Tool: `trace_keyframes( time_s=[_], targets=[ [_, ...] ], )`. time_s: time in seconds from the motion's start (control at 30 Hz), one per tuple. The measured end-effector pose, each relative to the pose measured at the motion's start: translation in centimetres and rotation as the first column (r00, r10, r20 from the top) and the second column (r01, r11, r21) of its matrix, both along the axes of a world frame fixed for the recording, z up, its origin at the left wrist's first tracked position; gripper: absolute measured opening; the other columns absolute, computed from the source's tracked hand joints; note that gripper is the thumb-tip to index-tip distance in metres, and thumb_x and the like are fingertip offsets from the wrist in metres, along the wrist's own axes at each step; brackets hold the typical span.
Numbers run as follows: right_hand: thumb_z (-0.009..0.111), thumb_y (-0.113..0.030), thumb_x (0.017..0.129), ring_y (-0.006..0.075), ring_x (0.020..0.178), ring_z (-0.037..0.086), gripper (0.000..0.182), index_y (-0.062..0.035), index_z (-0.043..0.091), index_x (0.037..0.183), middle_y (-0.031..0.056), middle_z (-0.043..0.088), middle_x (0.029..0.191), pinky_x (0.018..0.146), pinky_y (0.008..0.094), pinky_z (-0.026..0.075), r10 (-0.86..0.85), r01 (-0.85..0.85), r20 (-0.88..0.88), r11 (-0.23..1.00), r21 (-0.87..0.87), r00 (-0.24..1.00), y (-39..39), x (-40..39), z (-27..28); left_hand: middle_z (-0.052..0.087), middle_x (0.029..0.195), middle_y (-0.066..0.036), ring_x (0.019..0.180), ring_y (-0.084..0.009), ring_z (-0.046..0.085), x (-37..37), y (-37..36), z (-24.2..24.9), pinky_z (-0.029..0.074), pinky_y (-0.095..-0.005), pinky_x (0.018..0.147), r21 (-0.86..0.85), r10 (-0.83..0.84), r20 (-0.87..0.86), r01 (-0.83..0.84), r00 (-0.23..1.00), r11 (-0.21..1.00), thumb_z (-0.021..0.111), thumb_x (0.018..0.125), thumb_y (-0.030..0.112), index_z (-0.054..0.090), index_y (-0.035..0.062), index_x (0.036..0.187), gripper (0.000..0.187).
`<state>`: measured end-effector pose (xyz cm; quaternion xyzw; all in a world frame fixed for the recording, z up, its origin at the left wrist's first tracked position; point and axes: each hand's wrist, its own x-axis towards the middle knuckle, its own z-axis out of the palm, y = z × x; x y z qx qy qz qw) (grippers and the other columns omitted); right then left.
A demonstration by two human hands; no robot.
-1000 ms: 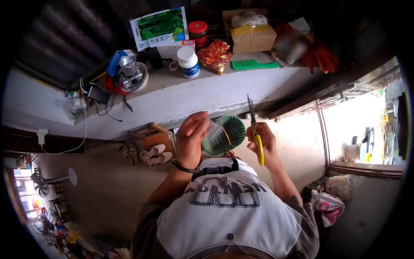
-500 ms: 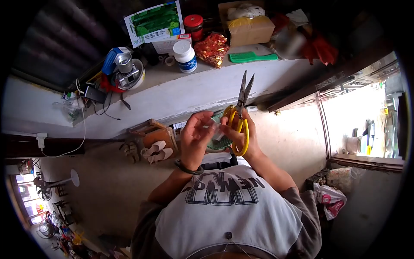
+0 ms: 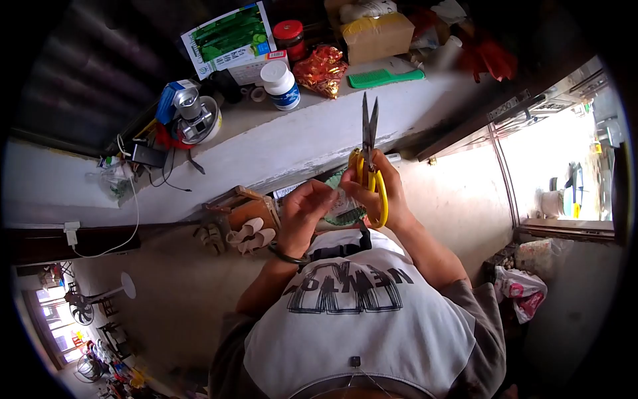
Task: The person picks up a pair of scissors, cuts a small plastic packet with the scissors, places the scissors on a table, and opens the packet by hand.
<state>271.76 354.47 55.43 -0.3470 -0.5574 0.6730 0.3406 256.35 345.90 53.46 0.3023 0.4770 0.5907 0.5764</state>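
Observation:
Yellow-handled scissors [image 3: 369, 166] point up toward the ledge, their blades slightly apart. My right hand [image 3: 382, 189] is wrapped round their handles. To the left, my left hand [image 3: 307, 209] has its fingers bent and thumb close to the fingertips; whatever it pinches, if anything, is too small to make out. Something pale and translucent shows faintly between the two hands. Below them lies a round green thing [image 3: 347, 214], partly hidden by the hands. A dark bangle [image 3: 287, 256] circles my left wrist.
Along the ledge [image 3: 266, 123] stand a white bottle [image 3: 280, 86], a red-lidded jar [image 3: 290, 38], a red-gold bag [image 3: 320, 72], a green comb [image 3: 385, 78] and a cardboard box [image 3: 377, 38]. Pale sandals [image 3: 251, 234] rest by a wooden stool [image 3: 249, 206]. A fan [image 3: 81, 309] stands far left.
The scissors have turned more upright and their blades are a little closer together. My hands have moved slightly apart. The whole view has shifted a little.

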Motion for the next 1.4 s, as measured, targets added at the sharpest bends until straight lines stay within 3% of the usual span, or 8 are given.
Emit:
trace_keyframes(
  time_s=[0.33,0.47,0.57,0.7,0.83,0.93,1.03,1.4],
  targets=[
    [0.066,-0.001,0.081,0.0116,0.079,0.058,0.035,-0.0042,0.042,0.107,0.0065,0.061,0.086,0.071,0.0249,0.048,0.009,-0.009,-0.079,1.000,-0.004,0.997,0.0,0.0,-0.8,0.062,0.087,0.002,0.079,-0.0033,0.054,0.1,-0.2,0.7,0.042,-0.0175,0.071,-0.048,-0.065,0.060,0.068,0.996,0.997,0.063,0.087,0.006,0.062,0.0010,0.098,0.012],
    [0.071,-0.005,0.078,0.0113,0.079,0.056,0.038,-0.0018,0.046,0.106,0.0069,0.059,0.087,0.073,0.0244,0.046,-0.089,0.093,-0.127,0.995,0.027,0.988,0.1,0.2,-0.5,0.062,0.089,0.000,0.083,-0.0050,0.056,0.1,-0.3,0.3,0.043,-0.0188,0.076,0.009,0.102,0.011,-0.102,0.995,0.995,0.062,0.087,0.005,0.061,-0.0004,0.097,0.012],
    [0.079,-0.010,0.072,0.0084,0.073,0.050,0.043,-0.0016,0.050,0.103,0.0029,0.057,0.086,0.063,0.0227,0.041,-0.175,0.136,0.109,0.944,0.300,0.978,0.2,2.0,-1.3,0.062,0.089,0.000,0.083,-0.0055,0.056,0.3,-0.1,0.8,0.043,-0.0192,0.077,0.029,0.257,-0.031,-0.256,0.966,0.966,0.062,0.088,0.005,0.060,-0.0008,0.098,0.012],
    [0.086,-0.019,0.064,0.0087,0.066,0.040,0.055,0.0000,0.051,0.102,0.0024,0.054,0.080,0.060,0.0226,0.037,-0.038,-0.055,0.252,0.934,0.353,0.967,-1.1,4.3,0.1,0.062,0.089,-0.001,0.084,-0.0062,0.056,0.1,-0.1,0.3,0.043,-0.0195,0.077,0.096,0.318,-0.050,-0.313,0.947,0.945,0.062,0.087,0.004,0.060,-0.0015,0.098,0.012],
    [0.081,-0.014,0.065,0.0112,0.061,0.045,0.048,0.0000,0.052,0.102,0.0057,0.056,0.079,0.056,0.0237,0.040,-0.063,-0.147,0.362,0.840,0.522,0.930,-1.7,5.0,0.0,0.062,0.092,-0.002,0.087,-0.0072,0.056,0.2,0.0,0.3,0.043,-0.0208,0.079,0.093,0.314,-0.014,-0.311,0.949,0.946,0.061,0.087,0.003,0.059,-0.0019,0.100,0.013],
    [0.078,-0.011,0.066,0.0122,0.062,0.049,0.045,0.0005,0.053,0.102,0.0072,0.057,0.079,0.055,0.0238,0.041,-0.077,-0.154,0.397,0.841,0.518,0.914,-1.7,5.1,0.1,0.059,0.085,-0.003,0.071,-0.0075,0.048,0.8,0.3,0.7,0.038,-0.0220,0.066,0.107,0.339,-0.031,-0.335,0.940,0.936,0.058,0.086,0.000,0.058,-0.0017,0.098,0.012],
    [0.077,-0.009,0.067,0.0129,0.063,0.052,0.044,0.0012,0.053,0.102,0.0084,0.058,0.080,0.054,0.0235,0.043,-0.084,-0.136,0.381,0.847,0.514,0.921,-1.6,5.3,-0.6,0.062,0.095,-0.003,0.091,-0.0085,0.056,0.3,0.0,0.4,0.043,-0.0228,0.084,0.141,0.269,-0.015,-0.264,0.963,0.954,0.059,0.087,0.001,0.058,-0.0027,0.103,0.016],
    [0.082,-0.019,0.064,0.0183,0.064,0.062,0.049,-0.0019,0.058,0.104,0.0082,0.060,0.076,0.059,0.0269,0.051,-0.099,-0.141,0.388,0.827,0.544,0.916,-1.2,5.9,-1.3,0.061,0.098,-0.005,0.092,-0.0101,0.057,0.4,-0.3,0.3,0.045,-0.0246,0.084,0.180,0.244,-0.023,-0.236,0.970,0.955,0.059,0.087,-0.001,0.057,-0.0047,0.105,0.019]
  ],
)
